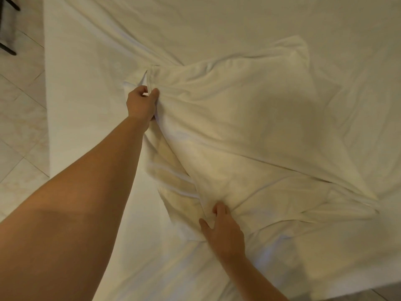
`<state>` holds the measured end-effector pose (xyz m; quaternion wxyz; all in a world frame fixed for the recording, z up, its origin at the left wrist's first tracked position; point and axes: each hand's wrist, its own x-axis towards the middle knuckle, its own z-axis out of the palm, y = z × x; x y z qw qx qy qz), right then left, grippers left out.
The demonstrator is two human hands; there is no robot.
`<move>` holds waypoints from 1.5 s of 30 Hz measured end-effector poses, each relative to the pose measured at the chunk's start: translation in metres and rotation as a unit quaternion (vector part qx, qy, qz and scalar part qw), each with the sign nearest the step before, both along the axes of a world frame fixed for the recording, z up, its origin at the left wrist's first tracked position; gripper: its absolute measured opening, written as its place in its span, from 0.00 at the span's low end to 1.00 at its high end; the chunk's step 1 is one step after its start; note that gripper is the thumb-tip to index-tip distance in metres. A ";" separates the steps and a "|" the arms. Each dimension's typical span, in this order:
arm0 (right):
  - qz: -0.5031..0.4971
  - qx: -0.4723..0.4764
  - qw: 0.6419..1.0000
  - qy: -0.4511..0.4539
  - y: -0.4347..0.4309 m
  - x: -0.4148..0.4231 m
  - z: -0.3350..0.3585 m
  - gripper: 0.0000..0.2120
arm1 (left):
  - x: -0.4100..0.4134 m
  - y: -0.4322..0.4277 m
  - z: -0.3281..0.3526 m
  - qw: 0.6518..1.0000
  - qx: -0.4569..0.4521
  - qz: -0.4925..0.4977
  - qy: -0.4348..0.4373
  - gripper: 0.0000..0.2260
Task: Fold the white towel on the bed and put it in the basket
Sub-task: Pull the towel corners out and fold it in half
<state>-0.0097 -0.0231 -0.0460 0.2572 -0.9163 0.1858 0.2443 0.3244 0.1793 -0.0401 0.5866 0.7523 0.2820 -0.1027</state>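
The white towel [249,118] lies spread and wrinkled across the middle of the bed [195,22]. My left hand [142,103] reaches far out and pinches the towel's far left corner between thumb and fingers. My right hand [223,231] grips a bunch of the towel's near edge, close to the bed's front. The cloth between both hands is pulled into folds, with a doubled layer showing under the near left side. No basket is in view.
The bed's white sheet fills most of the view, with its left edge [46,105] beside pale floor tiles [19,118]. A dark piece of furniture [7,25] stands on the floor at the top left.
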 end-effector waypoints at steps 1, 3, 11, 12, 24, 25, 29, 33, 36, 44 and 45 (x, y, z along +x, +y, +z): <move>0.011 -0.028 1.000 0.008 0.001 0.003 0.000 0.20 | 0.000 0.000 0.000 1.000 -0.004 0.001 0.001 0.07; 0.037 -0.070 0.997 0.013 0.004 0.008 -0.002 0.21 | 0.001 0.001 -0.003 1.000 -0.010 0.001 0.001 0.07; 0.066 -0.026 0.997 -0.011 0.001 0.011 0.002 0.04 | 0.006 0.000 -0.008 0.999 -0.045 0.015 0.018 0.05; 0.070 0.002 0.997 -0.012 0.000 0.010 0.005 0.04 | 0.007 -0.001 -0.007 0.998 -0.058 0.015 0.023 0.05; 0.188 0.169 0.967 -0.007 0.036 0.000 0.036 0.08 | 0.031 0.010 0.027 0.997 -0.056 0.030 -0.035 0.06; 0.195 0.174 0.965 -0.003 0.041 0.001 0.038 0.08 | 0.032 0.015 0.028 0.997 -0.048 0.037 -0.041 0.05; 0.235 0.188 0.954 0.003 0.067 0.005 0.039 0.09 | 0.031 0.050 0.023 0.995 0.014 0.080 -0.052 0.09; 0.245 0.215 0.945 0.028 0.080 0.007 0.032 0.06 | 0.023 0.068 0.015 0.997 0.020 0.069 -0.001 0.10; 0.227 0.222 0.946 0.059 0.076 0.008 0.025 0.09 | 0.014 0.067 0.005 0.998 0.004 0.030 0.055 0.16; 0.175 0.209 0.962 0.030 0.062 0.011 0.027 0.11 | -0.014 0.067 -0.003 0.986 0.138 -0.068 0.065 0.26; 0.167 0.204 0.964 0.020 0.059 0.011 0.029 0.11 | -0.018 0.065 -0.001 0.985 0.145 -0.075 0.064 0.27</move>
